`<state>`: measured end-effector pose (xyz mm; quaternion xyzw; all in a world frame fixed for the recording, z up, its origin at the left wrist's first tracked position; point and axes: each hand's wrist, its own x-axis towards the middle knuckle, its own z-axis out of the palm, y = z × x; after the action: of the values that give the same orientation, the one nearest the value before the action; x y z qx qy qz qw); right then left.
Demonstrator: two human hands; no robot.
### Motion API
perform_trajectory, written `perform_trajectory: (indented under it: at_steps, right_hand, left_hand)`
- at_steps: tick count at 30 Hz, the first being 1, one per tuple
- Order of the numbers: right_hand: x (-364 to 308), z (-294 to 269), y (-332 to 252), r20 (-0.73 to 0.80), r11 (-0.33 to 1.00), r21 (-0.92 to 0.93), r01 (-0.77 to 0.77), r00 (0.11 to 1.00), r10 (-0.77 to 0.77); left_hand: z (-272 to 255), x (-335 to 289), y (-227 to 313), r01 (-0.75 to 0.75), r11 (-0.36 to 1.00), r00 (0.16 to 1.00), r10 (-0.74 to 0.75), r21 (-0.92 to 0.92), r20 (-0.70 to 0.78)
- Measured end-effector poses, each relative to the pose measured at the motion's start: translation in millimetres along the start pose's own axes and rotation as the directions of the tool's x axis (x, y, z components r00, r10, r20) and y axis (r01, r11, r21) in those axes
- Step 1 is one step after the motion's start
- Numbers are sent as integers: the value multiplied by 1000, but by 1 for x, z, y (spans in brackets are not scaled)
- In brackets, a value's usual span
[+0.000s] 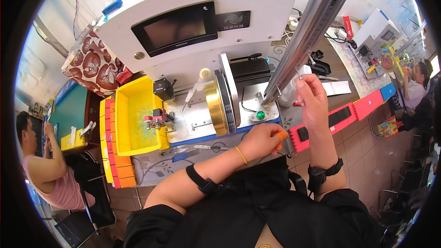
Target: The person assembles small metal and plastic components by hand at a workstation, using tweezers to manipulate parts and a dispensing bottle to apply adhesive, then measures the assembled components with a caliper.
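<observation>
My right hand [313, 98] is raised beside the slanted metal rail [307, 32], thumb and fingers pinched together. A thin metal pin [299, 74] shows at its fingertips; what else is in the pinch is hidden. Lower and nearer the machine's front edge, my left hand [265, 141] is closed with curled fingers. Something orange [281, 137] covers or sits at one fingertip; whether the hand grips anything cannot be made out. Left of that hand stands the white machine [257, 2] with a gold wheel [213, 109] and a green button [261, 115] on its base.
A yellow bin [140, 144] stands left, beside orange and yellow blocks [120, 165]. Tweezers-like tools and a knife [209, 147] lie at the table front. A red strip with black slots [340, 117] runs right. Co-workers sit at left [59, 165] and far right [418, 82].
</observation>
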<state>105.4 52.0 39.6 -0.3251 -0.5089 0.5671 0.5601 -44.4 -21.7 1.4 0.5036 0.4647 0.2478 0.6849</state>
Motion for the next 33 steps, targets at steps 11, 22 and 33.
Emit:
perform_trajectory:
  at_steps: [11,22,33]
  right_hand:
    - [-66,-59,-61,-302,899,-102,425,848,-436]
    - [-200,-194,-122,-172,210,-975,72,348,-922]
    - [-127,-246,30,-459,418,-863,-284,788,-412]
  left_hand:
    - [8,-93,48,-371,787,916,397,493,56]
    - [37,9,-17,-521,374,749,632,767,201]
    - [55,48,-24,-550,267,730,614,791,300]
